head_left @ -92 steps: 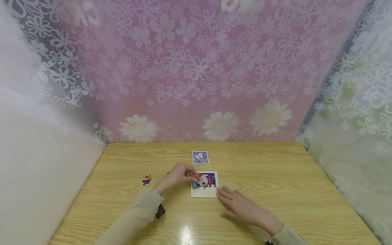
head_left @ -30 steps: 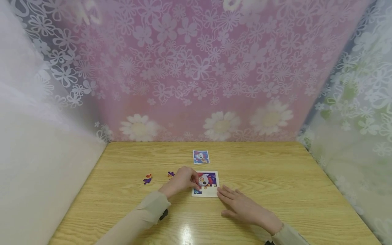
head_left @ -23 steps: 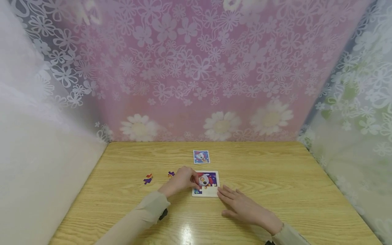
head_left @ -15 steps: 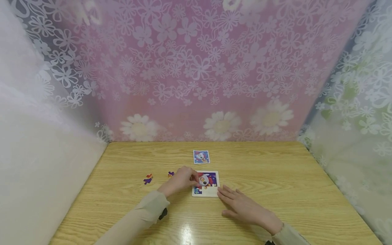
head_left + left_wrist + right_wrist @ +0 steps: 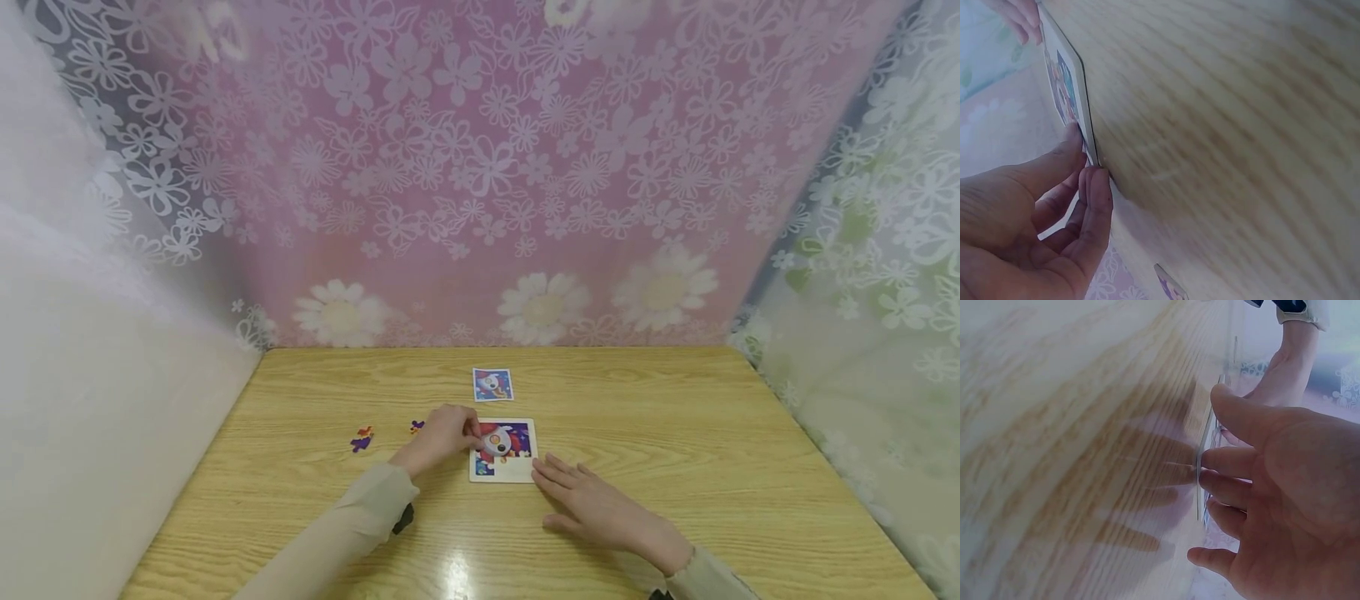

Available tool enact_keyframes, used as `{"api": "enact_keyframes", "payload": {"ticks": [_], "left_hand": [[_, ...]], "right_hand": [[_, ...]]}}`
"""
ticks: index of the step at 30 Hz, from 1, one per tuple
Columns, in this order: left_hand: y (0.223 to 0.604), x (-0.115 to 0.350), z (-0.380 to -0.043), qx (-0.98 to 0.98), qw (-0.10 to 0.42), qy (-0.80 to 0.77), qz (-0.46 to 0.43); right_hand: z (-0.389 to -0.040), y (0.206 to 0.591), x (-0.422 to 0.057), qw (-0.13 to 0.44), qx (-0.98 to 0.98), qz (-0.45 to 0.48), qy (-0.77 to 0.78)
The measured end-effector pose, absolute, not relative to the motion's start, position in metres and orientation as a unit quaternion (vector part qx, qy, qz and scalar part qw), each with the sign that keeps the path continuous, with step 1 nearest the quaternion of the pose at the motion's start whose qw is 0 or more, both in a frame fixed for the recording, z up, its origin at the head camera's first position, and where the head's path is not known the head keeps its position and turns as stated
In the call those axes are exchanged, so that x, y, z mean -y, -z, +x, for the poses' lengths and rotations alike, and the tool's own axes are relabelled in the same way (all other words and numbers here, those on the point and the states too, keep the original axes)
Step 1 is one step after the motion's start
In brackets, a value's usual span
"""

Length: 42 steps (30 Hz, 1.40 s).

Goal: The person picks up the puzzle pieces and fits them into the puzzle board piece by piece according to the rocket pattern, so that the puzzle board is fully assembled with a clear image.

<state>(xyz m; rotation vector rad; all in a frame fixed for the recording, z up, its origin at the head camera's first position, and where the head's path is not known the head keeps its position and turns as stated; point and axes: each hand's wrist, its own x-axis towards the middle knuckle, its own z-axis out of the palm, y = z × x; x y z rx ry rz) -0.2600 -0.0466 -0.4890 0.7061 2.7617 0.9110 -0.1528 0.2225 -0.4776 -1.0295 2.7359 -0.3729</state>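
Observation:
A jigsaw puzzle board (image 5: 516,472) with a white frame lies at mid-table, its lower right part bare white. Its picture shows a round white figure on purple and red. My left hand (image 5: 446,435) is at the board's left edge; in the left wrist view, the thumb (image 5: 1072,134) lies on the face near the rim, and the curled fingers (image 5: 1099,194) meet the edge. My right hand (image 5: 600,507) rests beside the lower right corner, fingers extended; in the right wrist view its fingertips (image 5: 1207,478) touch the board's side.
Loose jigsaw pieces (image 5: 362,439) in orange and purple lie to the left. Another piece (image 5: 417,427) is partly hidden behind the left hand. A small picture card (image 5: 492,385) sits beyond the board. Patterned curtains (image 5: 480,183) surround the wooden table (image 5: 675,417).
A blue-green piece is now in the board's lower left corner, where the left hand held a piece earlier. That hand has drawn slightly left to the edge. The right hand stays put.

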Motion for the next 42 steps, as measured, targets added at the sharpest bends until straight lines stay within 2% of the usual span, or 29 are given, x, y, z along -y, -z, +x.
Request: {"api": "enact_keyframes", "payload": {"ticks": [14, 22, 25, 31, 38, 42], "left_hand": [[0.487, 0.045, -0.259, -0.924, 0.095, -0.288, 0.231], [0.493, 0.050, -0.266, -0.925, 0.071, -0.285, 0.240], [0.497, 0.056, -0.269, -0.925, 0.060, -0.290, 0.238], [0.492, 0.073, -0.270, -0.918, 0.071, -0.325, 0.214], [0.490, 0.104, -0.277, -0.921, 0.050, -0.338, 0.187], [0.485, 0.127, -0.278, -0.916, 0.063, -0.358, 0.170]], "right_hand": [[-0.154, 0.478, -0.222, 0.097, -0.925, -0.347, 0.122], [-0.155, 0.479, -0.223, 0.099, -0.925, -0.346, 0.123], [-0.155, 0.480, -0.224, 0.100, -0.924, -0.347, 0.126], [-0.155, 0.480, -0.224, 0.100, -0.923, -0.348, 0.128], [-0.154, 0.480, -0.225, 0.098, -0.922, -0.351, 0.128], [-0.154, 0.479, -0.224, 0.100, -0.922, -0.350, 0.131]]}}
